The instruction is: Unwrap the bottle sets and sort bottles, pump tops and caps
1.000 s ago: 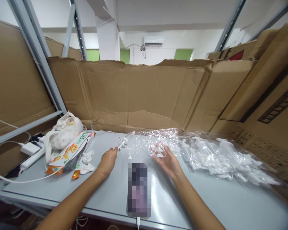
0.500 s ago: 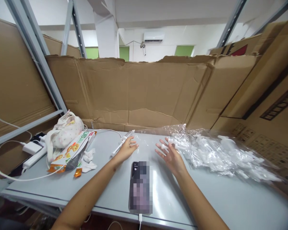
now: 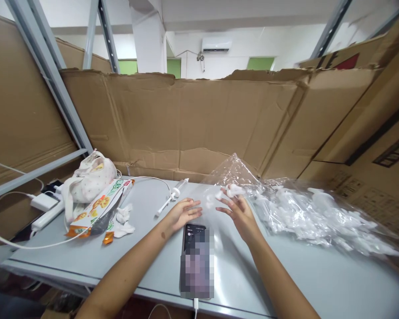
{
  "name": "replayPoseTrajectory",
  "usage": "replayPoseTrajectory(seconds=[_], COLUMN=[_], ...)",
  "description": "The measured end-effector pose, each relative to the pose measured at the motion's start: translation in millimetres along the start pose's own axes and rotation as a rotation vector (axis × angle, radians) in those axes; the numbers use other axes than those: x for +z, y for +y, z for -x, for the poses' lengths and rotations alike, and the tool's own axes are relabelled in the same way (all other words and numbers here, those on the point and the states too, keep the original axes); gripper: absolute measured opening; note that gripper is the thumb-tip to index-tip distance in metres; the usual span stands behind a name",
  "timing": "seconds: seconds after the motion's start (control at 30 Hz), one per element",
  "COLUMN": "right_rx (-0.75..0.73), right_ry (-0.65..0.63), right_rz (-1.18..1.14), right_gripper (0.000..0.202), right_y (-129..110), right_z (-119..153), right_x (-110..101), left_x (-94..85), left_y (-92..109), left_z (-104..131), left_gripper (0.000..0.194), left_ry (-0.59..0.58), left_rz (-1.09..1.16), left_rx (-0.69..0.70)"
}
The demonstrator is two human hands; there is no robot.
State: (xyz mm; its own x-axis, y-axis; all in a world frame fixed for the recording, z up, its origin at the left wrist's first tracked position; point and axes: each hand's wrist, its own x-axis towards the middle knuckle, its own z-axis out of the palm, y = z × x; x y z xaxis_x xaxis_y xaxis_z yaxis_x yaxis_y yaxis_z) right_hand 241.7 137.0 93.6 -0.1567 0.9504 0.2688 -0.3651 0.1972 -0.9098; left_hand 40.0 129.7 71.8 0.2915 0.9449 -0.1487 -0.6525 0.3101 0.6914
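My right hand [image 3: 237,212] holds a white plastic pump piece [image 3: 234,190] between thumb and fingers, at the mouth of a clear plastic bag [image 3: 234,170]. Several more white plastic pieces [image 3: 292,208] lie inside the bag to the right. My left hand [image 3: 184,213] is open, its fingers stretched towards the right hand just beyond the phone, with nothing seen in it. A slim white pump-like piece [image 3: 172,198] with a collar and ribbed end lies on the table, beyond the left hand.
A phone [image 3: 196,266] with a cable lies on the grey table [image 3: 319,283] between my forearms. At left are a food packet [image 3: 99,206], crumpled tissue [image 3: 123,221], a white cloth bag [image 3: 91,177] and a power strip [image 3: 48,217]. A cardboard wall [image 3: 186,119] stands behind.
My left hand has drawn back from the slim piece, leaving it in full view. My right hand has lifted the white piece slightly, and the clear bag's edge stands higher.
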Motion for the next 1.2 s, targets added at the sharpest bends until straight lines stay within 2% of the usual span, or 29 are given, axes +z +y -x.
replayPoseTrajectory(seconds=[0.17,0.33,0.47,0.57,0.7,0.93,1.2], right_rx=[0.01,0.074,0.131,0.164,0.165,0.122,0.054], right_ry=[-0.036,-0.011,0.034,0.073,0.108,0.17,0.242], right_rz=[0.144,0.167,0.154,0.123,0.103,0.121,0.106], right_gripper=[0.059,0.066,0.065,0.063,0.061,0.055,0.052], right_y=[6.5,17.1,20.6,21.6,22.3,15.7,6.5], right_z=[2.8,4.3,4.7,3.8,1.9,0.0,-3.3], right_x=[3.5,7.5,12.0,11.7,4.7,-7.1,-17.9], left_x=[-2.3,-6.8,-11.3,-15.4,-23.3,-34.5,-26.9], left_y=[-1.8,-6.1,-9.1,-9.9,-10.5,-14.3,-8.8], left_z=[-1.9,-4.0,-4.9,-6.1,-8.2,-11.1,-0.2], left_gripper=[0.014,0.01,0.01,0.021,0.034,0.033,0.033], left_ry=[0.006,0.03,0.048,0.076,0.134,0.178,0.148], left_rz=[0.004,-0.06,-0.239,-0.383,-0.701,-1.155,-1.234], left_rx=[0.032,0.073,0.123,0.161,0.206,0.358,0.433])
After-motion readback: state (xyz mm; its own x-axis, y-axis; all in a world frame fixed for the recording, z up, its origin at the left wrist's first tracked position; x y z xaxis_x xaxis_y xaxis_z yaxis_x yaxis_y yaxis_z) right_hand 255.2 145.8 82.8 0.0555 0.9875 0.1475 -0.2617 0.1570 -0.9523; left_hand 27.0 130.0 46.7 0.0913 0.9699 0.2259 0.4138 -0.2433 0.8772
